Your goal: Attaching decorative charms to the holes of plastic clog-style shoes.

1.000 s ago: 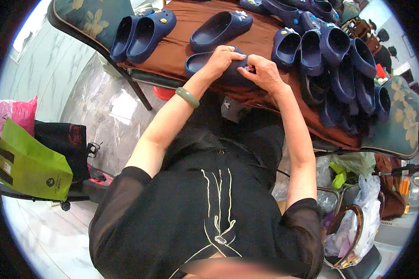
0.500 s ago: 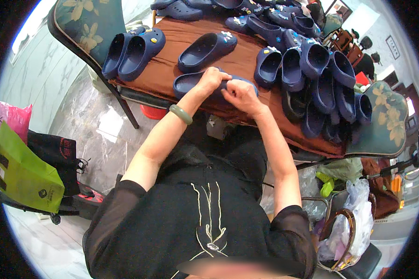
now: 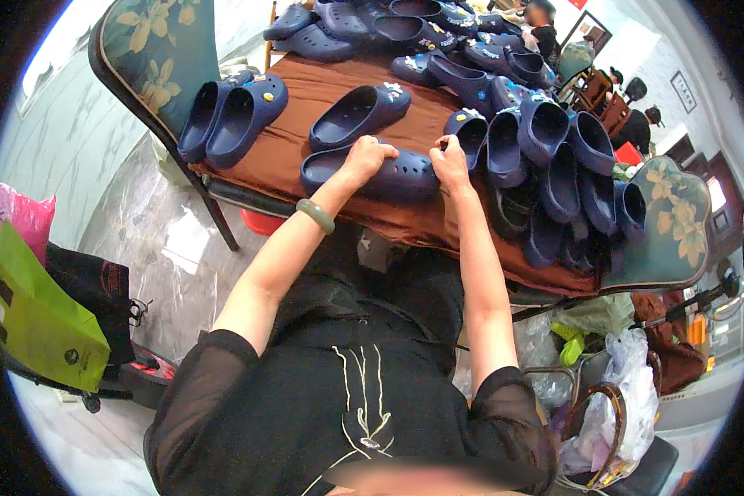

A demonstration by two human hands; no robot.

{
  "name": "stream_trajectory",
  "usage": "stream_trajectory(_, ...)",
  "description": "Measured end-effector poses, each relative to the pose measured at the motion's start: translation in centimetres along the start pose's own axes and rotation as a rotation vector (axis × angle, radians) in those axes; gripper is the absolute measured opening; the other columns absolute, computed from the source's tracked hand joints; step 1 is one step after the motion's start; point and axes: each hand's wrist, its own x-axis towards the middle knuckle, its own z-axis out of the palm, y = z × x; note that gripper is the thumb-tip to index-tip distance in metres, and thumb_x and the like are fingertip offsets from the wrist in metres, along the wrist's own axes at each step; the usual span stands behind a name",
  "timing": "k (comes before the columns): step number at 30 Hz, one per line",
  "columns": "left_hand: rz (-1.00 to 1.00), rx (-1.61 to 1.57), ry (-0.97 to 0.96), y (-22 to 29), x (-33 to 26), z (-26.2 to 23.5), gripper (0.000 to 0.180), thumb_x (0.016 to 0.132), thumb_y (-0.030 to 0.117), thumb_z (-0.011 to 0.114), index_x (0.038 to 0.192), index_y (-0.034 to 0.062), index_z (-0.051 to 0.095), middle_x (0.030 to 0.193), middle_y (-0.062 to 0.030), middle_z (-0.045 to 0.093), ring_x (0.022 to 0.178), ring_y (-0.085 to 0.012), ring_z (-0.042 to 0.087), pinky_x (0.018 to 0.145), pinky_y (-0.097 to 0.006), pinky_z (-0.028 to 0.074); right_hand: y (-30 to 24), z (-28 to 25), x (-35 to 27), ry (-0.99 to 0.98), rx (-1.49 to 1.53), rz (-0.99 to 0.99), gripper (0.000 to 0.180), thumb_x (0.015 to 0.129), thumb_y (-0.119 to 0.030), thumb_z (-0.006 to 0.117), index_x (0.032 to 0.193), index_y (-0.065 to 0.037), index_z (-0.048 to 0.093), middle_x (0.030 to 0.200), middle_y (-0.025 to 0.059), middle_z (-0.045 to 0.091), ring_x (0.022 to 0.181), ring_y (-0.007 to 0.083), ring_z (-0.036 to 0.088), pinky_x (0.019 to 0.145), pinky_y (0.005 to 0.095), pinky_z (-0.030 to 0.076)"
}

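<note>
Navy clog (image 3: pixel 388 175) under both hands: upper middle covered by left hand (image 3: pixel 365 157), toe end by right hand (image 3: pixel 451 161). Small object pinched in right fingertips: too small to tell. Clog heap (image 3: pixel 546 165) at right: lower shoes buried. Far clogs (image 3: pixel 372 21) cut off by top edge. Plastic bags (image 3: pixel 628 397): contents unclear.

Likely shoe workshop, many navy clogs (image 3: pixel 546 132), brown-clothed table (image 3: pixel 306 124)
</note>
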Motion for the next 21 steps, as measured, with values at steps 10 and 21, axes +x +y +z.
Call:
stream_trajectory(10, 0.395, 1.002, 0.463, 4.4, 3.4, -2.2, 0.033, 0.080, 0.037, 0.061, 0.093, 0.0075, 0.061, 0.089, -0.0152, 0.063, 0.090, -0.0314, 0.059, 0.078, -0.047, 0.044, 2.4, 2.3, 0.4, 0.296, -0.181, -0.210, 0.019, 0.092, -0.021, 0.042, 0.097, -0.005, 0.052, 0.091, 0.0191, 0.056, 0.084, 0.0387, 0.057, 0.072, 0.0461, 0.047)
stream_trajectory(21, 0.241, 0.995, 0.118, 0.0, 11.4, -7.9, 0.027, 0.069, 0.028, 0.067, 0.087, 0.0073, 0.067, 0.103, -0.0140, 0.062, 0.100, -0.0282, 0.056, 0.088, -0.036, 0.044, -3.4, 4.2, -8.2, -0.366, -0.266, -0.721, 0.014, 0.087, -0.020, 0.051, 0.098, -0.011, 0.054, 0.084, 0.0122, 0.056, 0.074, 0.0327, 0.060, 0.060, 0.0412, 0.050)
